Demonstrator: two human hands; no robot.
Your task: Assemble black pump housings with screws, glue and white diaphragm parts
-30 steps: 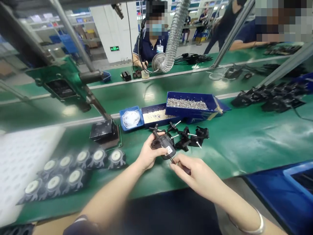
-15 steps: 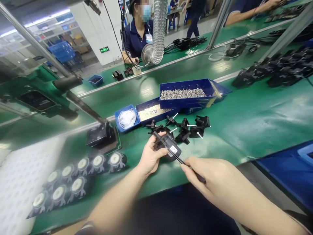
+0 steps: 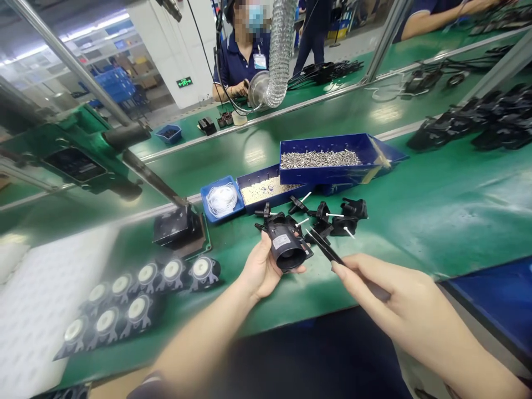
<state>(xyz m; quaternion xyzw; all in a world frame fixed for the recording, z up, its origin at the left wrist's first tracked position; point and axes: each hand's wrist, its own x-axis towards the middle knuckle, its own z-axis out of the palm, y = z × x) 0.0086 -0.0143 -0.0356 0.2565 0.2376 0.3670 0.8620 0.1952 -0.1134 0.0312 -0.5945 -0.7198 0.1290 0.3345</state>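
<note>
A black cylindrical housing [image 3: 286, 244] with a white label is held in my left hand [image 3: 262, 269], its round open end tilted down toward me. My right hand [image 3: 374, 288] grips black tweezers [image 3: 326, 247] just to the right of the housing; their tips are apart from each other and do not appear to touch it. Behind the housing lie several small black parts [image 3: 344, 225] with white pins. Beyond them are a blue bin of metal pins [image 3: 322, 176], a bin of small cream pieces [image 3: 270, 201] and a blue tray [image 3: 206, 209] of white tubing.
On the left stands a green press [image 3: 78, 158] with a black base block [image 3: 172, 227]. Several black parts with white discs [image 3: 137, 308] lie in rows before it, beside a white perforated sheet [image 3: 37, 310]. More black parts [image 3: 499, 119] are at the right. A person [image 3: 245, 55] sits across the bench.
My left hand has turned the housing so its open end faces me. The tweezers in my right hand have moved off the housing to the right, and their tips have spread.
</note>
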